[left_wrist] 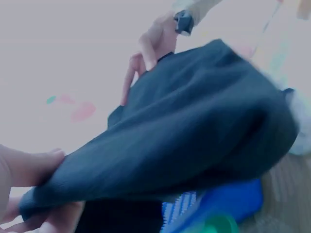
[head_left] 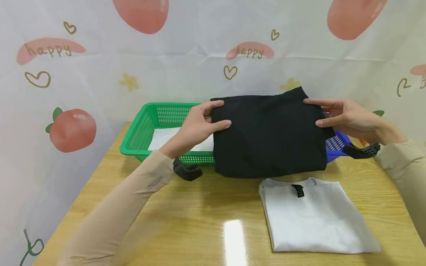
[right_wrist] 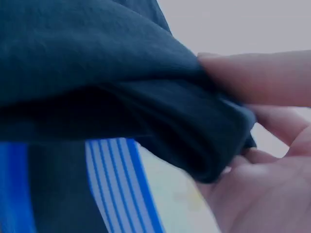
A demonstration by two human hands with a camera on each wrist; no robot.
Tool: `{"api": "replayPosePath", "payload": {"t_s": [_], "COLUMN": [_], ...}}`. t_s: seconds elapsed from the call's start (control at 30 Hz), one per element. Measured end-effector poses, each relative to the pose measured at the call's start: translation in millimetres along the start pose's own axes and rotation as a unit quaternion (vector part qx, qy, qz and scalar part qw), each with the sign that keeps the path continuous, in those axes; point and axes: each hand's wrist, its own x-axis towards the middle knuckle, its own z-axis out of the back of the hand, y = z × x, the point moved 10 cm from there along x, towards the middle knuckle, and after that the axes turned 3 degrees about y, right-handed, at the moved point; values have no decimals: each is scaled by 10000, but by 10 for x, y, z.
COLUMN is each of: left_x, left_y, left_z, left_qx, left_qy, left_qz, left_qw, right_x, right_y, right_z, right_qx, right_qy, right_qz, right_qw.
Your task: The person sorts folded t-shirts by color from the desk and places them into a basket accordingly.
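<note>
A folded black cloth [head_left: 269,135] hangs in the air between both hands, in front of the two baskets. Its left edge is pinched by the left hand [head_left: 198,127], thumb on the near face. At its right edge the right hand [head_left: 353,118] pinches it the same way. In the left wrist view the cloth [left_wrist: 184,131] sags in soft folds from the left hand [left_wrist: 39,189] to the right hand [left_wrist: 155,46]. Layered folds of the cloth [right_wrist: 194,116] lie between the thumb and fingers of the right hand [right_wrist: 272,160] in the right wrist view.
A green basket [head_left: 132,151] holding something white [head_left: 164,136] stands at the back left of the wooden table [head_left: 188,227]. Behind the black cloth, a blue basket [head_left: 334,144] is mostly hidden. A folded white shirt [head_left: 318,223] with a black tag lies at the front right.
</note>
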Motion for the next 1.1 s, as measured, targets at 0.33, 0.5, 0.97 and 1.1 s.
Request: {"api": "replayPosePath", "payload": {"t_s": [0.33,0.5,0.97,1.1], "left_x": [1039,1300,1143,761], "left_y": [234,512,549,294], "left_z": [-470,-648,-1054,-1180], "left_qx": [285,1239,1919,1738], "left_qy": [23,85,1221,1280], "left_qz": [-59,376,954,57], "left_qw": [9996,9916,9691,9764], "right_x": [-33,-44,51,-244], "right_y": [-443,-704,-729,-510], "right_z": [999,1173,900,860], "right_qx": [-230,-763,-2535,-3277], "right_qy": [-1867,-2100,-1262,-1586], "right_qz": [-1055,-1483,-2010,-1866], "right_qw": [9765,9634,9378,9125]}}
